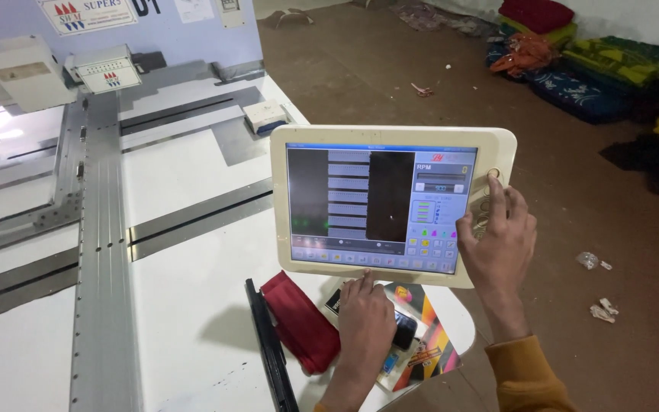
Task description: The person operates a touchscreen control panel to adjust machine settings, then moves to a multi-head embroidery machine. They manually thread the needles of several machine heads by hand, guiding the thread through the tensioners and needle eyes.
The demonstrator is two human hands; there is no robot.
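Note:
A cream-framed control panel [390, 137] with a lit touch screen [379, 206] stands at the table's right edge. My left hand [365, 320] reaches up from below, its forefinger touching the panel's lower frame under the screen. My right hand [499, 236] rests on the panel's right side, fingers spread over the round knobs and buttons there. Neither hand holds anything loose. Below the panel lie a folded red cloth [299, 324], a dark phone [404, 329] and a colourful printed card [429, 336].
The white machine table [184, 305] carries grey metal rails [104, 252] and embroidery heads [104, 70] at the back left. A black bar [268, 343] lies beside the cloth. Brown floor [573, 229] with scraps and piled fabrics [573, 53] lies to the right.

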